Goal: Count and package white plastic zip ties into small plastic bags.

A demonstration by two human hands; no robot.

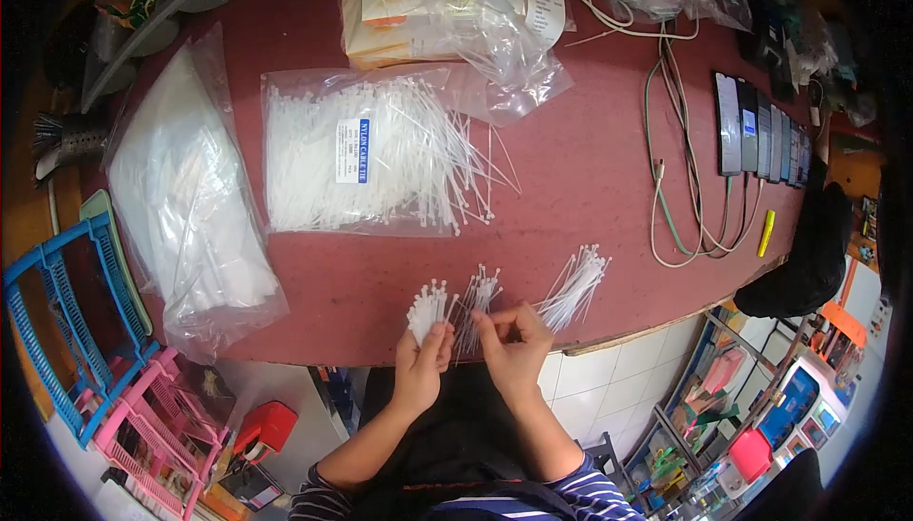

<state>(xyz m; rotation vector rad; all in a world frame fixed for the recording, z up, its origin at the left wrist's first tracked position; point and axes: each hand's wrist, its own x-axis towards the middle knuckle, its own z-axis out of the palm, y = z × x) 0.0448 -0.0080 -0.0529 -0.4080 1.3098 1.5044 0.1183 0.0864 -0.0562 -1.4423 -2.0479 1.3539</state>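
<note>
A bundle of white nylon cable ties (430, 311) stands heads up in my left hand (422, 364), whose thumb presses against it. My right hand (515, 346) is just to the right, thumb and forefinger brought together at a small loose pile of cable ties (476, 300) on the table; whether a tie is between the fingertips cannot be told. Beyond my right hand lies another pile of cable ties (576, 286). Farther back rests an open clear bag full of cable ties (321, 179), some spilling from its right end.
On the dark red table (570, 200), a large plastic bag (192, 200) lies left and a wrapped package (428, 15) at the back. Charging cables (677, 164) lead to a row of phones (727, 125) at right, near a yellow highlighter (766, 233). Blue plastic racks (71, 307) stand left.
</note>
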